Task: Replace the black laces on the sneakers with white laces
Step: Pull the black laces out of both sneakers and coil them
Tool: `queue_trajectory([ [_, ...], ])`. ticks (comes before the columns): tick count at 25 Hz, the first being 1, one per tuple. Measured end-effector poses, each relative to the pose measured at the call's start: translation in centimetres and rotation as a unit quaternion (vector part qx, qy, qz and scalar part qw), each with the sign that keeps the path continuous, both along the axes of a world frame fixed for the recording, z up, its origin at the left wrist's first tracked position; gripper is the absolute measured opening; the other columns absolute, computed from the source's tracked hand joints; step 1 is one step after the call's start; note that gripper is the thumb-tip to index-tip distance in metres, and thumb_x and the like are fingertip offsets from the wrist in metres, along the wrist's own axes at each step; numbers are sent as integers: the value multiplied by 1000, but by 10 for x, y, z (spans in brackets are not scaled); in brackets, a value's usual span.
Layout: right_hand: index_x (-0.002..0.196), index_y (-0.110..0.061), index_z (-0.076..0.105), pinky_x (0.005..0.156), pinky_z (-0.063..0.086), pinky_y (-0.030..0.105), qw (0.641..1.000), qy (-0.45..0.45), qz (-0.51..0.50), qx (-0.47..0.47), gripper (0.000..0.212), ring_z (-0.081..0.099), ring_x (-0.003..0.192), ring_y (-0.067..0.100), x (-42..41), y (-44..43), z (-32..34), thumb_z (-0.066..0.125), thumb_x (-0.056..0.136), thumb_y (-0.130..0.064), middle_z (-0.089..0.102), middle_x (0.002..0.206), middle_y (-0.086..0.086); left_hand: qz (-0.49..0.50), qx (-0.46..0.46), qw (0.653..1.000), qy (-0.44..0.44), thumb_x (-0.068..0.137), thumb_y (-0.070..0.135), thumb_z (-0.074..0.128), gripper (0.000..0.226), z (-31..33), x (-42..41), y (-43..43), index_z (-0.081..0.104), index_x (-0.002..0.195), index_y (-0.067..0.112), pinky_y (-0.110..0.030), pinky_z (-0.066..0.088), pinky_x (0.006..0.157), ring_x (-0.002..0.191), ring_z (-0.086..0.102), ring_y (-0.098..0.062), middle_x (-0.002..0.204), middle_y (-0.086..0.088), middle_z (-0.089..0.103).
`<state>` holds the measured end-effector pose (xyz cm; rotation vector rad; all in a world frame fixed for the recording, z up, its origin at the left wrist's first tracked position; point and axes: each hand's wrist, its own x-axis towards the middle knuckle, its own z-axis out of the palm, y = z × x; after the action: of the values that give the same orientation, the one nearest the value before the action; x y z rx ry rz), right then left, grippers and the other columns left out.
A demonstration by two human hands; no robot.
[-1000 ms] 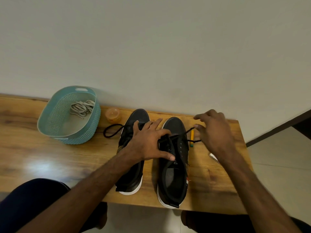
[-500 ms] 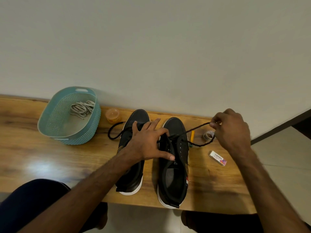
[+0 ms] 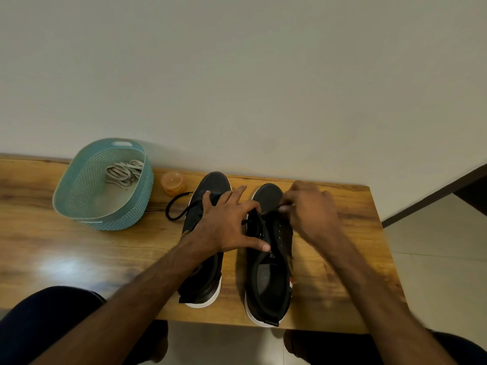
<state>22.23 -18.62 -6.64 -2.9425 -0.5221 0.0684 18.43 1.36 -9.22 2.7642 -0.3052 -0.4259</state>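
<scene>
Two black sneakers with white soles stand side by side on the wooden table, toes toward the wall: the left sneaker [image 3: 203,283] and the right sneaker [image 3: 268,280]. My left hand [image 3: 226,225] lies spread across both, fingers straight, thumb pressing the right sneaker's tongue. My right hand [image 3: 311,209] is over the right sneaker's eyelets and pinches its black lace [image 3: 266,213] near the toe. A loose black lace loop [image 3: 175,206] trails from the left sneaker. White laces [image 3: 123,172] lie bundled in the teal basket [image 3: 105,219].
A small orange jar [image 3: 172,183] stands by the wall between basket and sneakers. The table's [image 3: 66,246] right end is near my right forearm, with tiled floor beyond. My knees sit below the table's front edge.
My right hand, which had pulled the black lace out to the right, has come back left to the right sneaker's eyelets and now covers the small items there. My left hand stayed put.
</scene>
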Motion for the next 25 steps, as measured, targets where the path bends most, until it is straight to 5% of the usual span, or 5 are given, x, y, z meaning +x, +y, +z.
queue_trajectory([
  [8,94,-11,72,75,43,35,934,-127,-298,152,14,60,87,29,17,-75,30,66,92,-24,65,101,8,-4,-3,1000,12,61,83,64,84,5,0,1,46,131,41,-66,-9,112,151,9,-25,165,-4,8],
  [11,94,-15,73,76,44,31,951,-36,-217,217,13,61,87,19,15,-72,28,69,90,-27,70,97,3,15,-62,997,51,73,78,58,80,9,1,0,40,139,35,-62,1,114,139,39,-21,147,2,49],
  [13,97,-19,74,76,51,34,975,86,-175,108,16,62,86,18,11,-61,13,70,90,-32,71,95,0,34,-83,994,54,91,65,48,67,10,2,0,32,145,29,-57,7,115,127,53,-19,126,3,66],
  [18,127,-28,61,88,52,41,987,105,-102,67,39,57,110,23,4,-25,0,68,89,-38,58,120,0,31,12,999,-25,99,34,52,19,18,6,2,64,111,26,-47,13,114,106,60,-13,103,8,69],
  [25,132,-36,57,97,46,46,983,173,19,60,36,45,120,22,-7,4,-18,59,96,-31,48,125,0,117,31,983,-139,93,35,60,11,46,16,33,70,91,32,-45,36,103,97,63,-12,95,12,69],
])
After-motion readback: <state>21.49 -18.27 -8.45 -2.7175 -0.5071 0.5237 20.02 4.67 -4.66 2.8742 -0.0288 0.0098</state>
